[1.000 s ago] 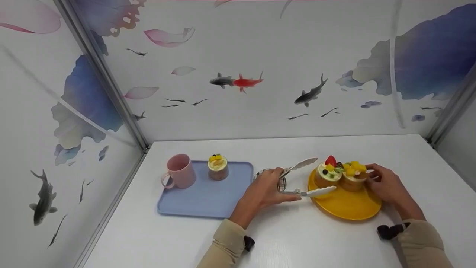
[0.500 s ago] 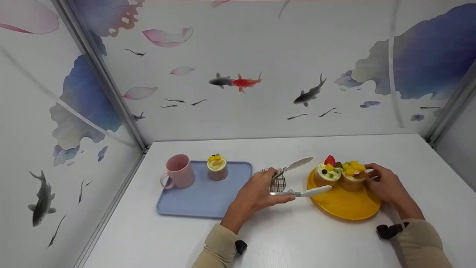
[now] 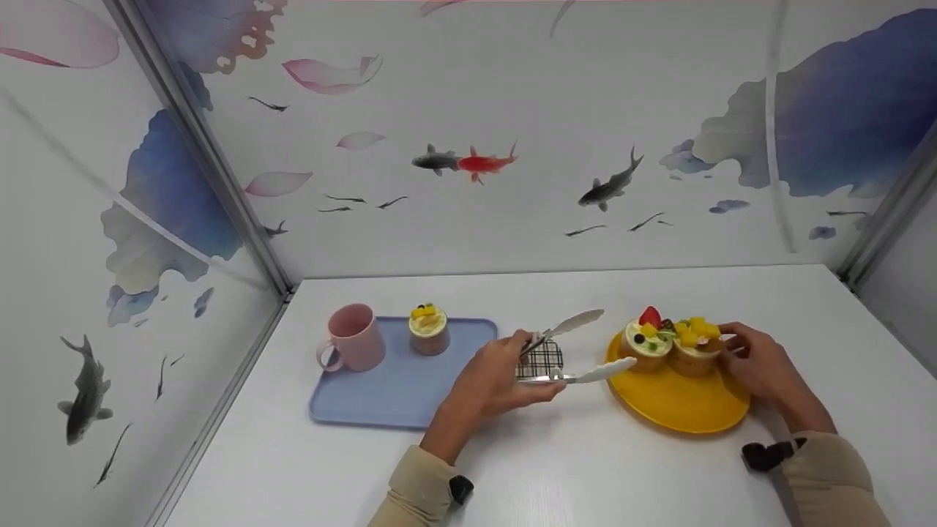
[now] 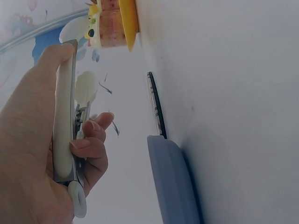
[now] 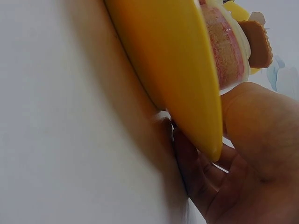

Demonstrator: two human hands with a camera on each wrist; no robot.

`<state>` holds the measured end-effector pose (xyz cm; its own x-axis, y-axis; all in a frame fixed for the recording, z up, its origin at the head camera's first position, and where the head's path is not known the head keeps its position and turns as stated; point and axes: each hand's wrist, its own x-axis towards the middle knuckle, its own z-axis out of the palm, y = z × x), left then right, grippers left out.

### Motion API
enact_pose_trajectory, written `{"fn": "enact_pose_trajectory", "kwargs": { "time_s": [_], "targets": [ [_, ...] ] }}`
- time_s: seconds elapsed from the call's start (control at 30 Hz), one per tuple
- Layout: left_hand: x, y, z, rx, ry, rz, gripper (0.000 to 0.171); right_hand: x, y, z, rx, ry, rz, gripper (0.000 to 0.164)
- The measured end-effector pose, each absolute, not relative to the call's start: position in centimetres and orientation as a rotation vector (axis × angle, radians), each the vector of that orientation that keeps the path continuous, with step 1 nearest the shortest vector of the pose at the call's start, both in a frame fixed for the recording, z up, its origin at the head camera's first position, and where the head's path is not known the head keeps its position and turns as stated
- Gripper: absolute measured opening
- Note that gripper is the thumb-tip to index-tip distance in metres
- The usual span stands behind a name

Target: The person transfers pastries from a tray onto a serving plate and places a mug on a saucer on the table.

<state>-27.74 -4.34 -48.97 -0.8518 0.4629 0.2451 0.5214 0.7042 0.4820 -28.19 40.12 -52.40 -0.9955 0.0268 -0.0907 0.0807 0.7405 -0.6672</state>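
Head view: gripping tongs (image 3: pixel 602 370) at centre in left hand (image 3: pixel 487 379), yellow plate (image 3: pixel 684 406) at lower right in right hand (image 3: pixel 758 364), perhaps risking toppled dessert cups (image 3: pixel 647 350) through one-sided lifting

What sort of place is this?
It looks like a staged booth, perhaps mimicking a café: fish-printed panels in metal framing stand behind and beside a white table set with a pink mug and a yellow plate of desserts.
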Motion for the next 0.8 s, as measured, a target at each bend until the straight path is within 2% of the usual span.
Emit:
{"fn": "enact_pose_trajectory", "kwargs": {
  "time_s": [0.6,0.8],
  "targets": [
    [-27.2,-7.2,-49.1,-0.764,-2.738,-0.851,0.074,-28.2,40.2,-52.4,0.078,2.872,-1.078,0.053],
    [-27.2,-8.3,-49.2,-0.735,-2.728,-0.815,0.066,-28.2,40.2,-52.3,0.098,2.85,-1.088,0.054]
  ]
}}
